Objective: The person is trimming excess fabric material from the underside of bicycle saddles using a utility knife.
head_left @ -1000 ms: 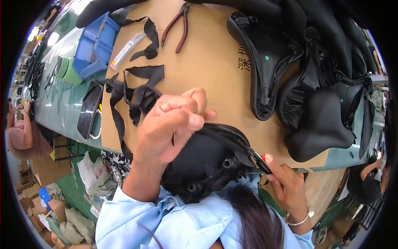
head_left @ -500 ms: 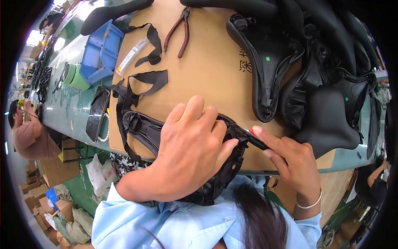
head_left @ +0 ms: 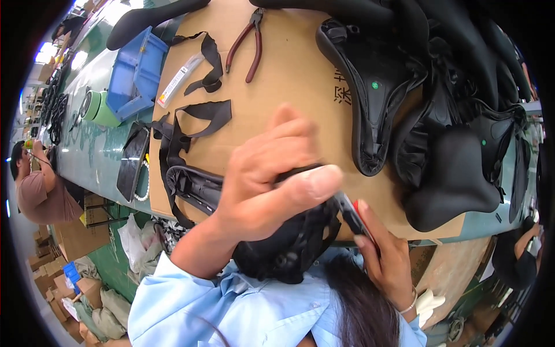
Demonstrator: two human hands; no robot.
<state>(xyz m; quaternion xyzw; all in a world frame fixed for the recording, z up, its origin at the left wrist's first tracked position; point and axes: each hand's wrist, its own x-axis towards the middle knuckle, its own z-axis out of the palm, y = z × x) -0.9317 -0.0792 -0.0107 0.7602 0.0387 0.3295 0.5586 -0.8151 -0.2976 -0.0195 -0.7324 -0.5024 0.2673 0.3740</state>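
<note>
A black bicycle saddle (head_left: 199, 188) lies underside up at the near edge of the cardboard, its wide end close to my body. My left hand (head_left: 254, 182) is over it, fingers curled on its black cover and slightly blurred; the thumb points right. My right hand (head_left: 388, 254) holds a utility knife (head_left: 352, 217) with a red and dark handle, its front end beside the saddle near my left thumb. The cut point is hidden behind the left hand. Long black strips (head_left: 170, 139) of material lie beside the saddle's narrow end.
Red-handled pliers (head_left: 252, 46) and a slim clear packet (head_left: 180, 81) lie on the cardboard sheet (head_left: 277, 87). Blue bin (head_left: 136, 75), green container (head_left: 99, 107) and a phone-like dark slab (head_left: 133, 159) stand left. Several black saddles (head_left: 376, 98) crowd the right. Another person (head_left: 46, 185) is far left.
My left hand has turned and lifted slightly, its thumb now nearer the knife. My right hand has moved down and left toward my body with the knife, which points more steeply upward.
</note>
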